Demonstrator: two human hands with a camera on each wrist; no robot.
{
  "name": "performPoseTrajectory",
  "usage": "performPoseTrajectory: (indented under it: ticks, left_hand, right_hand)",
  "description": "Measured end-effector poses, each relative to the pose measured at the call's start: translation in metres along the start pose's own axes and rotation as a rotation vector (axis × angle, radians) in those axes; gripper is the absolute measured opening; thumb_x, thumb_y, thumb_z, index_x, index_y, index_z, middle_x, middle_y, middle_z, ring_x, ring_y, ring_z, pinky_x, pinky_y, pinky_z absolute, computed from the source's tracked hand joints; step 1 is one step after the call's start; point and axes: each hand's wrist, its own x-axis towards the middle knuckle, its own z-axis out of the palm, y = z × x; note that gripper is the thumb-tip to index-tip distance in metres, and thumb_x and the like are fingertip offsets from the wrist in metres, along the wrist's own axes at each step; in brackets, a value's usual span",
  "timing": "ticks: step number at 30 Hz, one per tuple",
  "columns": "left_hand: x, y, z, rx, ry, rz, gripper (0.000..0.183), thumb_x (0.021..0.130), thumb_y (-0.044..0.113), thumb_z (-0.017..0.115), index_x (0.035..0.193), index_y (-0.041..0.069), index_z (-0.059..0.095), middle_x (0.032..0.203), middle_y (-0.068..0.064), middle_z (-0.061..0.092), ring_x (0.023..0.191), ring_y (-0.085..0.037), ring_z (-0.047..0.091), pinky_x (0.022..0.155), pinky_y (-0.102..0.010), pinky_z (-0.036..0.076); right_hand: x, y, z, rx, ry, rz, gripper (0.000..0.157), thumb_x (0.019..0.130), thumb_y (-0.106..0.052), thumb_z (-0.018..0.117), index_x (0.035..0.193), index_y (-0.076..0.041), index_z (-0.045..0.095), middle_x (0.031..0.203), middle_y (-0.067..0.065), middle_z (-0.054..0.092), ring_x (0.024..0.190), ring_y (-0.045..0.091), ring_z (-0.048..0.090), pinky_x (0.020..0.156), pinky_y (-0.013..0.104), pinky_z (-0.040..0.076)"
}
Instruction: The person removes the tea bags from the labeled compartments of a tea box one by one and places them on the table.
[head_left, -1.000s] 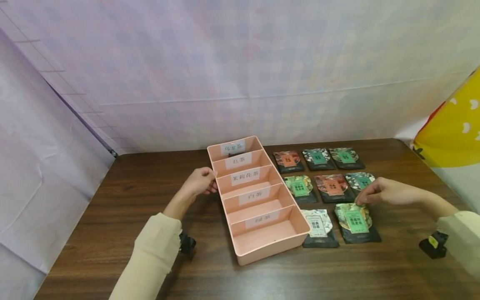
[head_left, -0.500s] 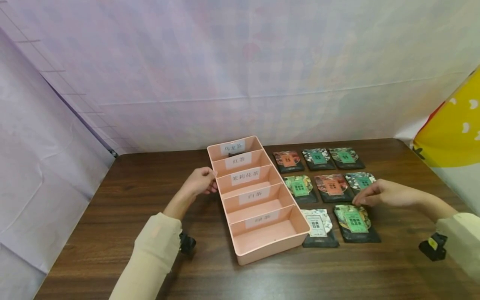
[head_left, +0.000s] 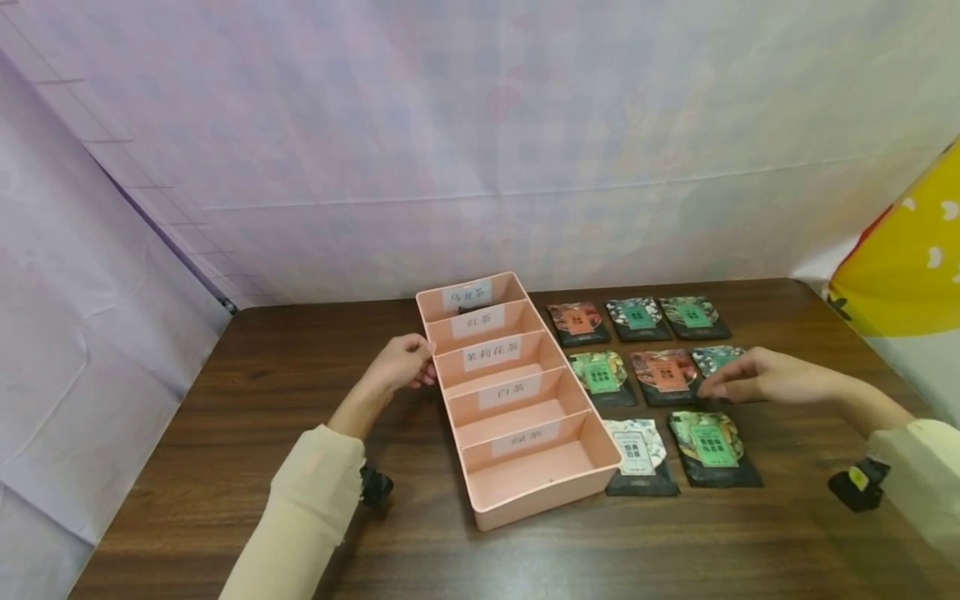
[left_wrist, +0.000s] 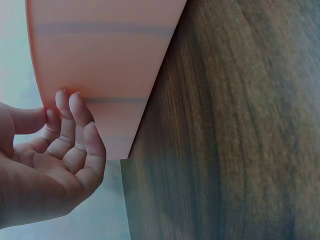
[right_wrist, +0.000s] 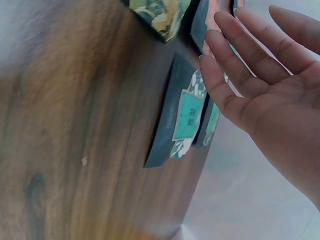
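Note:
Thumb and forefinger of my left hand (head_left: 402, 364) pinch the left rim of a pink divided box (head_left: 551, 507); the other fingers rest near its outer wall in the left wrist view. My right hand (head_left: 783, 385) hovers with relaxed fingers, holding nothing, over the tea packets. Its fingertips are nearest an orange-label packet (head_left: 665, 379), and it partly covers a teal-label packet (head_left: 718, 360). In front lie a green-label packet (head_left: 712, 450) and a white-label packet (head_left: 636, 458). The right wrist view shows the spread fingers beside a teal-label packet (right_wrist: 187, 115).
Farther back lie an orange-label packet (head_left: 577, 323) and two green-label ones; another green-label packet (head_left: 602, 379) touches or nears the box's right side. Paper labels (head_left: 491, 354) mark the compartments. Something dark (head_left: 474, 309) shows in the farthest one. A curtain (head_left: 495, 167) hangs behind the table.
My right hand has left the front green-label packet and shifted slightly left and up towards the orange-label one. My left hand and the box have stayed in place.

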Motion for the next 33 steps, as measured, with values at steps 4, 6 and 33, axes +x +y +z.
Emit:
performPoseTrajectory:
  ticks: [4, 6, 33]
  left_hand:
    - [0.000, 0.000, 0.000, -0.001, -0.001, 0.000, 0.017, 0.096, 0.013, 0.044, 0.086, 0.000, 0.051, 0.064, -0.005, 0.055, 0.053, -0.010, 0.054, 0.052, -0.025, 0.044]
    - [0.000, 0.000, 0.000, -0.002, -0.002, -0.001, 0.017, 0.096, 0.013, 0.044, 0.086, 0.000, 0.051, 0.063, -0.005, 0.055, 0.053, -0.010, 0.054, 0.052, -0.025, 0.044]
    - [-0.001, 0.001, 0.000, -0.010, -0.003, -0.003, 0.018, 0.096, 0.013, 0.044, 0.086, 0.000, 0.051, 0.063, -0.004, 0.054, 0.054, -0.011, 0.054, 0.053, -0.026, 0.045]
  right_hand:
    - [0.005, -0.006, -0.001, 0.009, 0.007, -0.003, 0.025, 0.094, -0.012, 0.050, 0.111, 0.004, 0.060, 0.110, 0.021, 0.059, 0.095, 0.008, 0.059, 0.076, 0.025, 0.048]
    - [0.007, -0.010, -0.002, -0.001, 0.018, -0.008, 0.025, 0.094, -0.011, 0.050, 0.112, 0.004, 0.060, 0.110, 0.021, 0.059, 0.094, 0.007, 0.059, 0.075, 0.026, 0.049]
    - [0.061, -0.067, -0.008, 0.017, 0.060, 0.033, 0.027, 0.094, -0.020, 0.052, 0.113, -0.003, 0.060, 0.111, 0.018, 0.059, 0.093, 0.031, 0.059, 0.077, 0.045, 0.048]
